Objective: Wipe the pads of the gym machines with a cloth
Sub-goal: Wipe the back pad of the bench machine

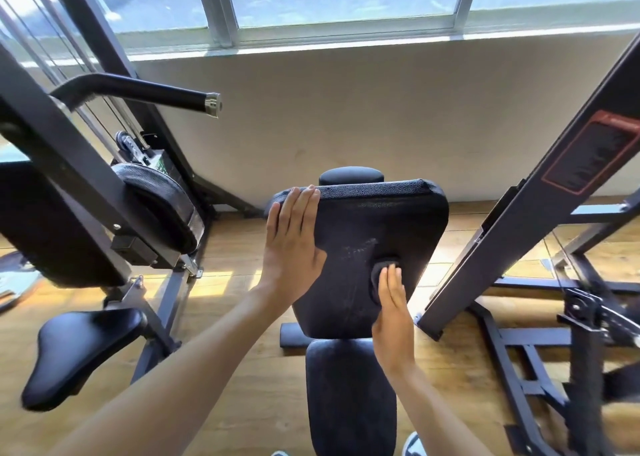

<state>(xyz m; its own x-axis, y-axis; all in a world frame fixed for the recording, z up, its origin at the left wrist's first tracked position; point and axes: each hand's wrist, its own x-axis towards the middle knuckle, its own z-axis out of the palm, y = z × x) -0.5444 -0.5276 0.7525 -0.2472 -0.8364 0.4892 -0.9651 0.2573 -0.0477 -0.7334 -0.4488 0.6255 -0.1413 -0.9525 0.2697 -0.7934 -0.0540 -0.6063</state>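
A black padded backrest (388, 220) of a bench stands tilted in the middle, with the black seat pad (349, 396) below it. My left hand (291, 244) lies flat with straight fingers on the backrest's upper left edge. My right hand (393, 313) presses a small dark folded cloth (382, 269) against the backrest's lower middle with straight fingers. A faint damp streak shows on the pad left of the cloth.
A machine with a black round pad (156, 199), a black seat (79, 351) and a handle bar (138, 91) stands at the left. A slanted steel frame (540, 206) with floor rails rises at the right. A wall and window are behind; the floor is wood.
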